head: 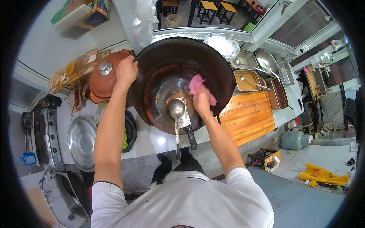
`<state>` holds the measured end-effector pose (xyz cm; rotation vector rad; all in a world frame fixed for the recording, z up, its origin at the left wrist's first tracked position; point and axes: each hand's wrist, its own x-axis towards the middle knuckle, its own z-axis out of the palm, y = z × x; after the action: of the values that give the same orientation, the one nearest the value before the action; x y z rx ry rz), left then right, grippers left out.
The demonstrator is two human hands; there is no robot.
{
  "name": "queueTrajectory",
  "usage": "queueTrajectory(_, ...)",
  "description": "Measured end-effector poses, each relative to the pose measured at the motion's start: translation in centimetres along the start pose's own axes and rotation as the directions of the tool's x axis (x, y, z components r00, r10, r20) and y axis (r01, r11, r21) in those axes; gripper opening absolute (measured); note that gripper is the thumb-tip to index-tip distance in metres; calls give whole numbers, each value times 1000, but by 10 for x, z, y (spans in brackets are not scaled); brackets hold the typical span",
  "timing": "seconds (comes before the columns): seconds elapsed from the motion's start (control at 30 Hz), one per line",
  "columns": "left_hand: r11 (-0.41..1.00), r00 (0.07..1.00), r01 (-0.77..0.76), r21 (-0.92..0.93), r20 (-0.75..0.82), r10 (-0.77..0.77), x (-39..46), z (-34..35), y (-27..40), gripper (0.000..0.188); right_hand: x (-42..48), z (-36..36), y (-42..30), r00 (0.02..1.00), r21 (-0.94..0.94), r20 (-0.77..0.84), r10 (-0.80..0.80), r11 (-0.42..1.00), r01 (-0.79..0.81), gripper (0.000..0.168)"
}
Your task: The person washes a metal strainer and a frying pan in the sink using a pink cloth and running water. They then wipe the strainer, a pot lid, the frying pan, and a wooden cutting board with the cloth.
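A large dark wok with a tall metal wall around its far side and flanks stands before me. My left hand grips the wall's left edge beside a red-brown pot lid. Inside, on the right, my right hand presses a pink cloth against the inner surface; the hand is slightly blurred. A metal ladle lies at the near side, its handle reaching over the rim toward me. Next to it a cleaver rests with its black handle sticking out, its blade partly covered by the ladle.
At right is a wooden cutting board, with metal trays and a steel bowl behind it. A lidded red-brown pot, a round metal lid and a black dish stand left. Plates sit by the window.
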<state>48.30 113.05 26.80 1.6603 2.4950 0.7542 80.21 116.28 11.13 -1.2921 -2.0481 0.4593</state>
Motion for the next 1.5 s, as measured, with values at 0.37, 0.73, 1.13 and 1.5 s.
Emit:
queueTrajectory(0.37,989,991,-131,-63,-23,130,7,-5,2,15,36,28,38,976,-153,-213,48,985,-81,37)
queueTrajectory(0.73,981,980,-188,-47,-76,184,1,3,-11,14,39,156,-140,975,228,-80,-206,949,219,38)
queueTrajectory(1.13,992,991,-124,-37,-56,122,11,15,-15,17,-109,66,-164,940,481,335,-67,870,-110,52)
queueTrajectory(1.5,993,991,-106,-57,-84,101,8,21,-16,17,-45,-13,-157,888,83,380,-259,966,246,18)
